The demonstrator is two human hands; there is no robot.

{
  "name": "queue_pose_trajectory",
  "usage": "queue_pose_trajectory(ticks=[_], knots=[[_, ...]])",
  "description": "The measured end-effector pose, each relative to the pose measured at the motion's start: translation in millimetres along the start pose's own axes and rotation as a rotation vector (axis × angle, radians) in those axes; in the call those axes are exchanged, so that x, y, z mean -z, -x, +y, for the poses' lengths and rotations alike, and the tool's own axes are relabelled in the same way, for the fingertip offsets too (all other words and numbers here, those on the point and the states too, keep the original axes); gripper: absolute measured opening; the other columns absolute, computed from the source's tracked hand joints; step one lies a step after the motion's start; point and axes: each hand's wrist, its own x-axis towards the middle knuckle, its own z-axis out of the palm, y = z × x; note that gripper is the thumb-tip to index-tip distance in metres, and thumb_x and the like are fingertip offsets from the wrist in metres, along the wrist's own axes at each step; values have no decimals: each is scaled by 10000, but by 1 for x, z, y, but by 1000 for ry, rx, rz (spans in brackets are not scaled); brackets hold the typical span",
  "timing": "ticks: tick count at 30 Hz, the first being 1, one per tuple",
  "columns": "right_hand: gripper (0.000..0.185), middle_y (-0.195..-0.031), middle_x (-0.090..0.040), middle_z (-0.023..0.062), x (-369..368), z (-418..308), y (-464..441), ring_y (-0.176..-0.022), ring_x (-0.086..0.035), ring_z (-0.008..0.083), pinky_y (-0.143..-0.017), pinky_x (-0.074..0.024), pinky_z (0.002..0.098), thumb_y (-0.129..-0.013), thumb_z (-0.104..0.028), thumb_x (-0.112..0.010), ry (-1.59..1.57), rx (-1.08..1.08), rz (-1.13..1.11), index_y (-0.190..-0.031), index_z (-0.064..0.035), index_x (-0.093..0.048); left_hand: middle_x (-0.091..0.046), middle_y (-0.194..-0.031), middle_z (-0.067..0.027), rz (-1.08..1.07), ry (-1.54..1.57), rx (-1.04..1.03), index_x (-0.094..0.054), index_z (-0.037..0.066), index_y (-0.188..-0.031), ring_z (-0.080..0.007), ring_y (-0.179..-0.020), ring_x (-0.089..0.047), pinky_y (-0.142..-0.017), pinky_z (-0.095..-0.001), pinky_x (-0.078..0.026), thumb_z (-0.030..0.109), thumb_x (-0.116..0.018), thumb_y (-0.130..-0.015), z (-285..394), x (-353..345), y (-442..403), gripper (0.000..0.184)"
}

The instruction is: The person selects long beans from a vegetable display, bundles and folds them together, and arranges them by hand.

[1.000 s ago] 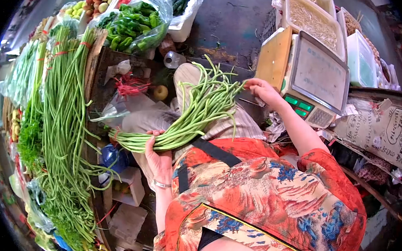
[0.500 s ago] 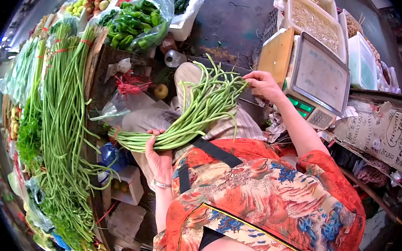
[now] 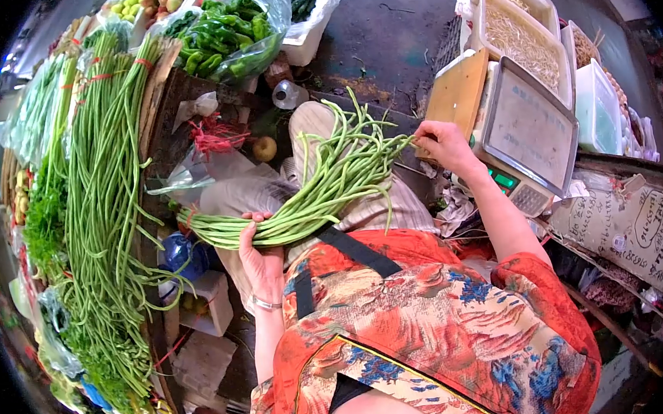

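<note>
We hold a bunch of long beans (image 3: 330, 184) across the lap (image 3: 413, 210), stretching between our two hands. Our left hand (image 3: 262, 259) is curled around the bunch near its gathered end. Our right hand (image 3: 444, 149), at the other end, has its fingertips pinched together at the tip of a bean; whether it grips more than one strand, we cannot tell.

As far as we can judge, the part by the left hand is gathered and roughly lined up, while the beans nearest the right hand splay in loose loops, so that end is not yet neat. A reddish patch shows beyond the left hand, though we cannot say if it ties the bunch.

Well to the left of that hand lies a larger bean pile (image 3: 105, 194), red bands (image 3: 143, 63) around its upper part. Ahead of the left hand sits red string (image 3: 219, 134), untouched. Right of the right hand stands a scale (image 3: 532, 133).
</note>
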Motion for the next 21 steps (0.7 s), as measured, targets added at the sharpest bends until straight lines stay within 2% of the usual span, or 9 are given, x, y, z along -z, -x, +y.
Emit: queue_pose_trajectory(ticks=[2, 6, 12, 15, 16, 18, 20, 21], knots=[[81, -729, -659, 76, 3, -3, 3, -642, -633, 135, -606, -500, 301, -876, -82, -634, -196, -149, -115, -870, -3, -651, -593, -960, -87, 0, 1, -4, -542, 54, -1090, -263, -1007, -558, -1031, -414, -426, -27, -611, -838, 0, 1, 0, 274], [76, -718, -654, 73, 7, -6, 7, -606, -624, 131, -588, -501, 295, -881, -80, -629, -191, -115, -154, -867, -5, -640, -595, -951, -92, 7, 13, -5, -540, 52, -1090, -264, -999, -561, -1024, -415, -431, -29, -612, -838, 0, 1, -2, 275], [92, -702, -636, 58, -32, 22, 3, -612, -610, 119, -573, -490, 284, -898, -90, -626, -247, -163, 43, -893, 2, -620, -597, -961, -85, 7, 17, 3, -551, 43, -1086, -270, -1008, -561, -1018, -411, -434, -31, -628, -821, 0, 5, -3, 286], [103, -704, -606, 15, -46, 31, -4, -596, -558, 102, -541, -450, 258, -926, -127, -625, -586, -332, 211, -883, -34, -614, -596, -953, -83, 10, 16, -6, -550, 44, -1085, -269, -1007, -561, -1014, -407, -436, -33, -630, -819, 0, 3, -2, 289], [103, -704, -606, 15, -44, 36, -6, -596, -558, 102, -541, -450, 258, -926, -127, -625, -586, -332, 210, -883, -34, -614, -596, -953, -83, 11, 16, -7, -550, 44, -1085, -269, -1007, -561, -1014, -407, -436, -33, -630, -819, 0, 3, -2, 289], [87, -723, -608, 14, -36, 40, -8, -601, -553, 94, -550, -446, 242, -920, -127, -635, -766, -502, 220, -891, -49, -609, -597, -949, -83, 17, 23, -4, -552, 47, -1082, -269, -1003, -563, -1006, -404, -440, -33, -630, -821, 0, 4, -2, 284], [64, -744, -612, 18, -30, 46, -13, -607, -560, 87, -552, -447, 231, -914, -119, -642, -768, -438, 201, -933, -62, -619, -597, -949, -80, 23, 16, -12, -553, 48, -1080, -266, -1001, -564, -1004, -402, -442, -29, -628, -824, 0, 1, -2, 278], [81, -768, -623, 23, -25, 48, -17, -637, -580, 101, -583, -469, 245, -906, -105, -644, -702, -375, 286, -969, -57, -625, -596, -948, -77, 29, 6, -16, -554, 50, -1079, -263, -998, -565, -1002, -400, -443, -26, -627, -827, -1, -1, -1, 272]])
